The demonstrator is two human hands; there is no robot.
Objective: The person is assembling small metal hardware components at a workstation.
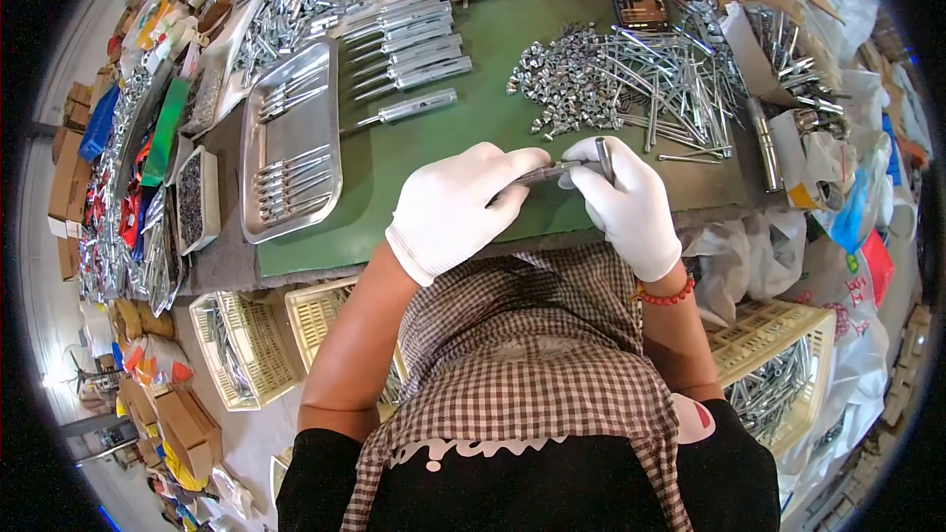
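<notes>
Both grips tight around metal rod [552, 173]

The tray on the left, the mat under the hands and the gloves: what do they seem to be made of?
The tray looks like bare polished metal, silvery with bright glare. The mat seems a matte green rubber or plastic sheet, flat with no shine; which one is unclear. The gloves on the left hand and right hand look like white knitted fabric, soft and wrinkled.

White gloves cover both hands [463, 205], a red bead bracelet [667, 295] circles one wrist, the apron [532, 355] is brown-and-white gingham, the desk mat [463, 118] green, the crates [778, 335] pale yellow.
</notes>
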